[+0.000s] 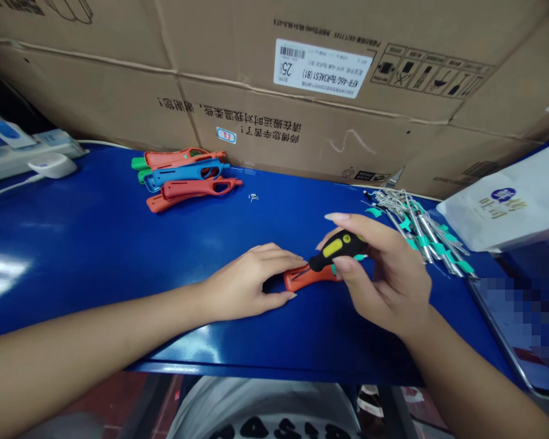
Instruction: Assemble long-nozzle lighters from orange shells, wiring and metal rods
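Observation:
My right hand [384, 274] grips a black and yellow screwdriver [336, 249] between thumb and fingers. The screwdriver is tilted, its thin shaft pointing down-left to the end of an orange plastic handle casing [315, 277]. That casing lies flat on the blue table [96, 256], a teal piece showing at its far right end, partly behind my right hand. My left hand [251, 277] pinches the casing's left end between thumb and fingers, steadying it on the table. Whether a screw sits under the tip is too small to tell.
Red, orange, blue and green handle casings [192, 188] lie at the back left, beside a few tiny screws [253, 197]. Metal rods with teal parts [423, 228] are piled right. A large cardboard box [238, 67], a white bag [507, 195] and a power strip [36, 152] border the table.

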A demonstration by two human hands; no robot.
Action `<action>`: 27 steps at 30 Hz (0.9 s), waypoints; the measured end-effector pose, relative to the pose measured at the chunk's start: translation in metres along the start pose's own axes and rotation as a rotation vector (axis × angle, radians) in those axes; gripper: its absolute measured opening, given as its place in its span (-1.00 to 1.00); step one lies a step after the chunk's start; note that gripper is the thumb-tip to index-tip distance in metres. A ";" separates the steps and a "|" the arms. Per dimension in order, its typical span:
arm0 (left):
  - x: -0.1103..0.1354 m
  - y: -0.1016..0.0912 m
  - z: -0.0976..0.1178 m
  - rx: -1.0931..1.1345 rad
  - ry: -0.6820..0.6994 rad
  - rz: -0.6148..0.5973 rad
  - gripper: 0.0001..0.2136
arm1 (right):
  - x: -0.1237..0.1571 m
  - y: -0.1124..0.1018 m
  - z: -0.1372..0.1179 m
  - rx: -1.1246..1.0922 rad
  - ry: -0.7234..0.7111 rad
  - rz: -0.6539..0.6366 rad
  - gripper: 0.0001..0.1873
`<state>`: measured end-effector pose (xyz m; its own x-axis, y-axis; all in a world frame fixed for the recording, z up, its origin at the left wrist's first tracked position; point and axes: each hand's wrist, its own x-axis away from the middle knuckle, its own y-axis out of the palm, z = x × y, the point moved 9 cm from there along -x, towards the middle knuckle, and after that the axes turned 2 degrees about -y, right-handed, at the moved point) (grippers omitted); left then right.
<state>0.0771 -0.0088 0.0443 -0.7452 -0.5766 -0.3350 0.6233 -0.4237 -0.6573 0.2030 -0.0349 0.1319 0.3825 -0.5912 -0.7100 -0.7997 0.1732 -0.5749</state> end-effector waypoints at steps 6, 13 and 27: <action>-0.002 0.000 0.001 0.001 -0.002 -0.013 -0.62 | -0.001 -0.002 -0.012 0.145 -0.148 -0.030 -0.42; -0.002 0.002 0.002 0.026 0.005 -0.031 -0.66 | 0.000 -0.008 -0.023 0.160 -0.260 0.096 -0.37; -0.002 0.001 0.002 0.009 -0.013 -0.023 -0.69 | -0.011 0.005 -0.003 0.050 -0.071 -0.120 -0.51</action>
<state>0.0797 -0.0096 0.0454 -0.7562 -0.5756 -0.3111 0.6082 -0.4431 -0.6585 0.1935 -0.0303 0.1379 0.5071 -0.5535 -0.6607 -0.7228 0.1444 -0.6758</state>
